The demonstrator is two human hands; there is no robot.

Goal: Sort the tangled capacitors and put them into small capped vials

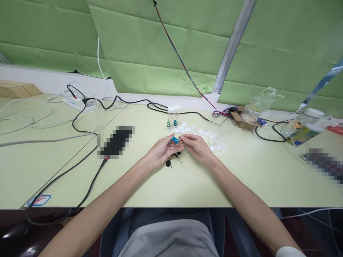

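Between thumb and fingers, my left hand (pixel 162 151) grips a small blue cylindrical part (pixel 175 140) with a metallic look. My right hand (pixel 197 145) is closed in a pinch at the right end of that part; whatever its fingertips hold is too small to make out. Below the hands on the table lie a black round knob-like piece (pixel 168 163) and a thin bent hex key (pixel 180 160). More dark pieces are partly hidden under my fingers. Just beyond the hands stand two clear tubes with white caps, one with a green item (pixel 168 124), the other with a teal item (pixel 175 122).
Several white round caps (pixel 200 131) and clear pieces are spread behind my right hand. A cardboard box (pixel 243 119) with plastic bags stands at the back right, near a clear jar (pixel 308 123). Black cables (pixel 77 121) and a blurred dark device (pixel 117 142) lie left.
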